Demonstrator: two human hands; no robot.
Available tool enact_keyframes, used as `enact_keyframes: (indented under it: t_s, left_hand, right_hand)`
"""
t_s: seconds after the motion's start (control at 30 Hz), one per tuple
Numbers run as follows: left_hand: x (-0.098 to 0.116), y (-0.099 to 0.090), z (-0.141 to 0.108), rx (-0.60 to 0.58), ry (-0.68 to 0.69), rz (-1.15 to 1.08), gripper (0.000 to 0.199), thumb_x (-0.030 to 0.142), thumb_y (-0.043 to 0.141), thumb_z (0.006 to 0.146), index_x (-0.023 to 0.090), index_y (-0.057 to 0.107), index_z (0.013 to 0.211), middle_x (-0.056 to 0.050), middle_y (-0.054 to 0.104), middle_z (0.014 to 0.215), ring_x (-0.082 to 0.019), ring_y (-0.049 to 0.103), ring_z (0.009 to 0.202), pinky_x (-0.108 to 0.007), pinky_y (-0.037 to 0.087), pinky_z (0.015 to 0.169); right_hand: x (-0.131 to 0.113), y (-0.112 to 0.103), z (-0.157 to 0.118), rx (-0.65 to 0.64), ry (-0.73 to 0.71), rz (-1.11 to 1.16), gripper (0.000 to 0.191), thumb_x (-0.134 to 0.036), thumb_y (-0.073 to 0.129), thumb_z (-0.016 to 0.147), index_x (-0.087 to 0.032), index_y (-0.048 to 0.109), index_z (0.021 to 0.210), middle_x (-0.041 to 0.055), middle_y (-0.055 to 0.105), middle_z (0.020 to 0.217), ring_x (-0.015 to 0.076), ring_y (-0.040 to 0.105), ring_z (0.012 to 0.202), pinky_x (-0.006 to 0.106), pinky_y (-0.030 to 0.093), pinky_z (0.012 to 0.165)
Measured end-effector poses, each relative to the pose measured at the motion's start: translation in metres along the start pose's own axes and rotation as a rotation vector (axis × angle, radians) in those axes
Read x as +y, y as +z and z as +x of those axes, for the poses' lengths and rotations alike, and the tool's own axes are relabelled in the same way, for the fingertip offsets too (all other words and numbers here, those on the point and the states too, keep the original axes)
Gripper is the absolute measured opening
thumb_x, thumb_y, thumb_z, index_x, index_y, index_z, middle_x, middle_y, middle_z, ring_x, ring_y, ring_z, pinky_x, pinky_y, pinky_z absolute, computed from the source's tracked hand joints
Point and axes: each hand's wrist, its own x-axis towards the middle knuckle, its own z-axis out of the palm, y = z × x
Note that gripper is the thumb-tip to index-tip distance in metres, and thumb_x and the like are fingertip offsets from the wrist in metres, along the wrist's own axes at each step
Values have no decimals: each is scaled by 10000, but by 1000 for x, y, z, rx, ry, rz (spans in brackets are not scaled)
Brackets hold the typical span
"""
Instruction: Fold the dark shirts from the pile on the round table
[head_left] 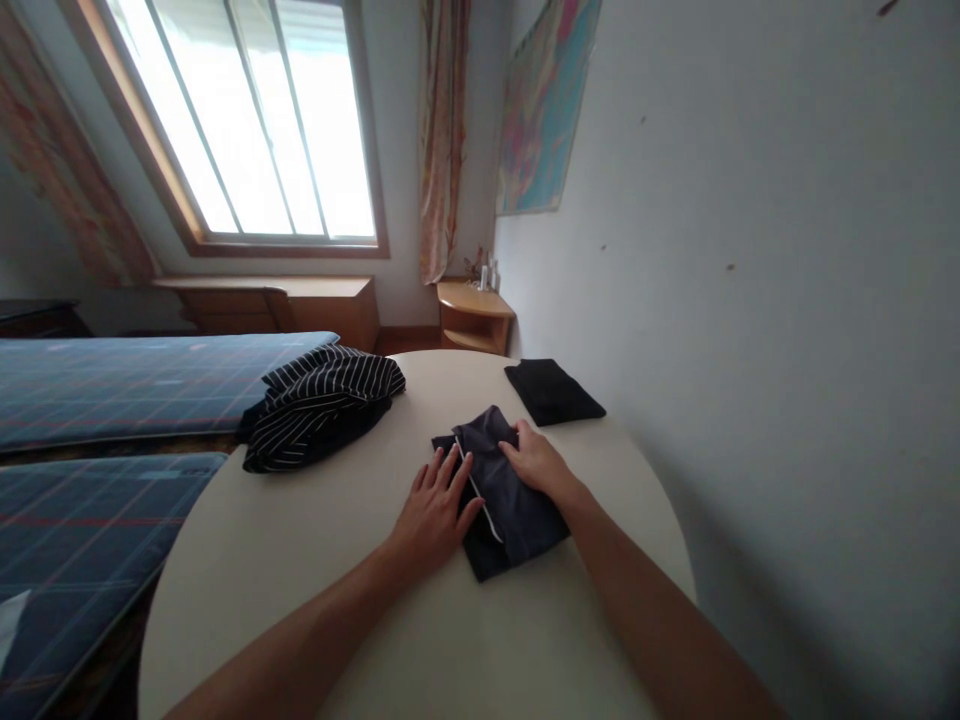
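A dark grey and black folded garment (517, 495) with a white strip along one fold lies flat on the round cream table (315, 560). Fingers spread, my left hand (436, 505) rests on the garment's left part and the tabletop beside it. My right hand (536, 460) grips the garment's upper right edge, thumb on top and the other fingers partly hidden. Beyond it lies a flat, folded black cloth (553, 390). At the table's left edge sits a loose heap of black and white striped fabric (330, 400).
Plaid-covered mattresses (112, 500) stand close on the left. A white wall (750, 400) runs along the right, with a map (547, 110) on it. Past the table are a wooden corner shelf (472, 298), a low desk (330, 290) and a bright window (255, 120).
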Motion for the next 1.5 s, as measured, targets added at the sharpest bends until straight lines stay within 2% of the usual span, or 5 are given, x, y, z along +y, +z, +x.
enact_keyframes:
  t_s: [0.23, 0.8, 1.2, 1.4, 1.5]
  left_hand:
    - [-3, 6, -1, -90, -97, 16, 598, 497, 420, 986, 202, 413, 1506, -119, 391, 1569, -356, 295, 1470, -542, 279, 1180]
    - [2, -6, 1, -229, -116, 1, 609, 441, 439, 963, 197, 412, 1520, -103, 284, 1611, -346, 206, 1497, -569, 256, 1198]
    - [11, -21, 4, -344, -177, -14, 612, 438, 404, 986, 213, 349, 1553, -71, 198, 1640, -319, 125, 1517, -545, 189, 1225]
    - [9, -17, 2, -315, -154, -12, 602, 429, 398, 992, 219, 348, 1554, -65, 198, 1640, -316, 129, 1516, -539, 202, 1225]
    - [8, -16, 2, -310, -152, -8, 601, 429, 398, 994, 222, 344, 1556, -63, 189, 1641, -317, 125, 1516, -542, 210, 1223]
  right_hand:
    - [27, -37, 51, 108, 29, -172, 373, -344, 542, 969, -162, 516, 1293, 163, 704, 1151, 289, 672, 1074, 335, 470, 876]
    - [39, -120, 180, 359, -35, -225, 367, -360, 644, 898, -186, 602, 1218, 126, 720, 1127, 250, 671, 1013, 319, 484, 850]
    - [153, -75, 224, 351, 167, -155, 409, -345, 619, 907, -138, 624, 1260, 179, 699, 1187, 293, 660, 1092, 363, 496, 900]
    - [170, -65, 226, 291, 90, -141, 437, -351, 541, 946, -151, 580, 1333, 162, 670, 1260, 276, 633, 1145, 354, 479, 947]
    - [165, -62, 224, 250, 154, -239, 508, -430, 510, 953, -143, 560, 1369, 201, 616, 1333, 330, 582, 1206, 451, 449, 995]
